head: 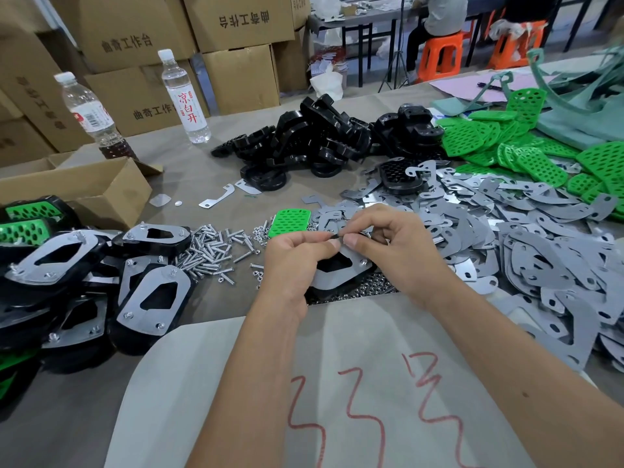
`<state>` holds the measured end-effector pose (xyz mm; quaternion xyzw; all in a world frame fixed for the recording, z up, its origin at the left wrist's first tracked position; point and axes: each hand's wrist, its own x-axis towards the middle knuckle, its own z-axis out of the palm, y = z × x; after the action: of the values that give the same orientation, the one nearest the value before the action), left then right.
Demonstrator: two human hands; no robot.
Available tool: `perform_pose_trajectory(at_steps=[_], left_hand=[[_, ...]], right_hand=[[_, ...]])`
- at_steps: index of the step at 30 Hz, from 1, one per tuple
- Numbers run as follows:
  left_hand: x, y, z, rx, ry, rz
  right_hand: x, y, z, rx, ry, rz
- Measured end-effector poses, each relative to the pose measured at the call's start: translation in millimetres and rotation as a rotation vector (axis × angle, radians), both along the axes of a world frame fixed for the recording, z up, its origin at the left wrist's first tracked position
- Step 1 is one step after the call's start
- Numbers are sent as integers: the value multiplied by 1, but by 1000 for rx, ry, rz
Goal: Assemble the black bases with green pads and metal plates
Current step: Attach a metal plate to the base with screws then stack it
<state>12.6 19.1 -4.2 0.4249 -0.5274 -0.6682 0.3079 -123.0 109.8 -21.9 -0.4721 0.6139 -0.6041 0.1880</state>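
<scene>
Pinching a small dark part (335,235) between thumb and forefinger, the left hand (297,253) and the right hand (388,244) meet fingertip to fingertip just above a black base (332,265) capped by a metal plate (332,276) with a cut-out window. What the part is cannot be told; it is too small. Both hands have their other fingers curled in. The base lies at the table's near middle, at the far edge of a pale sheet (236,366) marked with red scrawl, and partly over a heap of small nuts (364,288).

Just behind the hands lies a single green pad (290,223), perforated and flat on the table. To its left spreads a pile of silver screws (216,246). Further left, finished assemblies (153,300) are stacked, black bodies with plates screwed on, some showing green pads. An open cardboard box (84,190) stands behind them.

To the right, a wide drift of loose grey metal plates (526,238) covers the table. Beyond it lies a heap of green pads (499,140), and in the middle distance a mound of bare black bases (324,143). Two water bottles stand at the far left: one with red characters (184,99), another (93,113) holding dark liquid at the bottom. Stacked cartons (236,21) line the back, and a seated person (435,18) on an orange stool (439,55) is visible beyond.
</scene>
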Motion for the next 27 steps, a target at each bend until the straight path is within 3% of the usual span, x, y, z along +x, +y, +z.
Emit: perform_pose_trajectory(at_steps=[4, 8, 14, 18, 23, 27], left_hand=[[1, -1, 0, 7, 4, 4], [1, -1, 0, 3, 7, 3], [1, -4, -1, 64, 48, 48], [1, -4, -2, 48, 48, 40], [1, -6, -4, 68, 59, 61], [1, -8, -4, 78, 63, 61]], right_hand=[[2, -2, -2, 4, 48, -131], [2, 1, 1, 19, 110, -9], [-4, 4, 5, 7, -205, 82], [-2, 2, 2, 57, -119, 117], [-4, 3, 3, -32, -259, 67], [-2, 3, 0, 9, -162, 75]])
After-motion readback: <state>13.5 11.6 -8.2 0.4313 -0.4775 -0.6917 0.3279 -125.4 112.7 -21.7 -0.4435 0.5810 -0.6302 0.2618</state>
